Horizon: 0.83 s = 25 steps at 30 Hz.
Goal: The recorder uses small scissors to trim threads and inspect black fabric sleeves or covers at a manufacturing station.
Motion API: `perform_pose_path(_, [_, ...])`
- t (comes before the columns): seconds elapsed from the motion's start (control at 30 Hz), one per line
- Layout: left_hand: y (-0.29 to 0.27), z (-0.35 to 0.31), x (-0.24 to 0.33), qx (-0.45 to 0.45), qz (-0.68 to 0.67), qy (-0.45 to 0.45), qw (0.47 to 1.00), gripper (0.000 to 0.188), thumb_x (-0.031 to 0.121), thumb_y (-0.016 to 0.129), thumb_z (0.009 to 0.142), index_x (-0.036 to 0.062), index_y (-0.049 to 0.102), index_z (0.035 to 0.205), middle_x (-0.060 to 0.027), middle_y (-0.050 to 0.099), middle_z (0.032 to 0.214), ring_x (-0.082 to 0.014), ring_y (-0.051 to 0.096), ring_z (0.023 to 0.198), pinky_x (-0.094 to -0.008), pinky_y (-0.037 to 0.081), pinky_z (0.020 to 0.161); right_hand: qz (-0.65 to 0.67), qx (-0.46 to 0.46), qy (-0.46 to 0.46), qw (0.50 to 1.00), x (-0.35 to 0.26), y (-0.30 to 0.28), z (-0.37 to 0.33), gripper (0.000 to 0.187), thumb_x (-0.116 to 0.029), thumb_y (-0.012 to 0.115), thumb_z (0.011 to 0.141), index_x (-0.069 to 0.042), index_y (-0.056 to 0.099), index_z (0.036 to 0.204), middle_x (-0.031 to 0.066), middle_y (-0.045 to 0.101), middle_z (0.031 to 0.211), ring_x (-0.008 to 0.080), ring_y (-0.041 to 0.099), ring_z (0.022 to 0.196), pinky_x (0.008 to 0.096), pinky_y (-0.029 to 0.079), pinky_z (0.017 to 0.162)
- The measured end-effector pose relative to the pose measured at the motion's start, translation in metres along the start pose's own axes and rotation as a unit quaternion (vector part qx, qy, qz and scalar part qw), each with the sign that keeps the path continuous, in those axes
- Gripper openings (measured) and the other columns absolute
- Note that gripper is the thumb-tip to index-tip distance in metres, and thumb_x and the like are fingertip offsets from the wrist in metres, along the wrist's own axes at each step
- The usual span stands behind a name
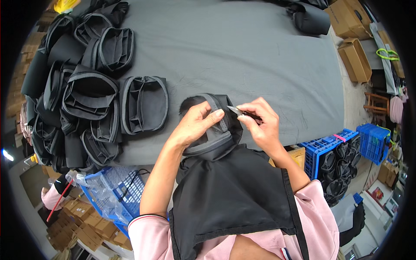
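Observation:
At the table's near edge my left hand grips a black zip pouch by its rim, thumb pressed on the edge. The pouch's mouth faces up, and a grey zipper band runs round it. In my right hand is a small pair of thread snips. Their metal blades point left, close against the pouch's right side. Whether they touch a thread is too small to tell. A similar black pouch with inner dividers lies unzipped to the left of my hands.
Many more black pouches are heaped along the left of the grey-covered table. A black item lies at the far right. Blue crates and cardboard boxes stand to the right. Another blue crate is at lower left.

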State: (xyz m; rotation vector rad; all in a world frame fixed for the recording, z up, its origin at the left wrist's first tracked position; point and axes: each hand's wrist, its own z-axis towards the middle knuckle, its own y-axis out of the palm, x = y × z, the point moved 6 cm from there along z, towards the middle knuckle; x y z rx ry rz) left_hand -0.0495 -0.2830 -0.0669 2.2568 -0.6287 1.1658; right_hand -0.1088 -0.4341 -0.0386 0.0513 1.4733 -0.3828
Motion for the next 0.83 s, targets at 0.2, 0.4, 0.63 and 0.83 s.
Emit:
perform_pose_path(0.2, [-0.001,-0.003,0.005,0.003,-0.032,0.018,0.999,0.027,0.021,0.058,0.089,-0.0006,0.055,0.105,-0.0022,0.06,0.088,-0.0067,0.055,0.08,-0.0229,0.046,0.071,-0.054,-0.077,-0.013,0.995,-0.013,-0.006,-0.02,0.023,0.0,0.068,0.07,-0.002,0.063,0.092,0.006,0.056,0.078,0.0138,0.053,0.062,0.0249,0.044,0.055])
perform_pose_path(0.4, [0.002,-0.003,0.0,0.009,-0.026,0.012,1.0,0.026,0.02,0.058,0.089,-0.0014,0.055,0.103,-0.0027,0.06,0.089,-0.0072,0.055,0.079,-0.0233,0.047,0.07,-0.134,-0.098,-0.085,0.982,-0.014,0.001,-0.022,0.025,-0.005,0.071,0.067,-0.007,0.063,0.091,0.0046,0.056,0.075,0.0189,0.055,0.058,0.0278,0.044,0.052])
perform_pose_path(0.63, [0.004,0.0,0.005,0.002,-0.051,0.012,0.999,0.027,0.02,0.058,0.089,-0.0015,0.054,0.105,-0.003,0.061,0.089,-0.0072,0.056,0.079,-0.0236,0.047,0.071,-0.208,-0.062,-0.172,0.961,-0.026,-0.002,-0.02,0.024,-0.005,0.071,0.065,-0.008,0.064,0.088,0.0036,0.056,0.07,0.0202,0.054,0.057,0.0296,0.041,0.05])
perform_pose_path(0.83, [-0.008,-0.015,0.028,0.019,-0.064,0.021,0.998,0.028,0.022,0.059,0.088,-0.0005,0.055,0.105,-0.0022,0.06,0.092,-0.0071,0.055,0.081,-0.0239,0.047,0.072,-0.15,-0.067,-0.145,0.976,-0.044,-0.001,-0.014,0.022,-0.004,0.07,0.065,-0.007,0.064,0.086,0.0051,0.059,0.073,0.0219,0.056,0.058,0.0315,0.044,0.051])
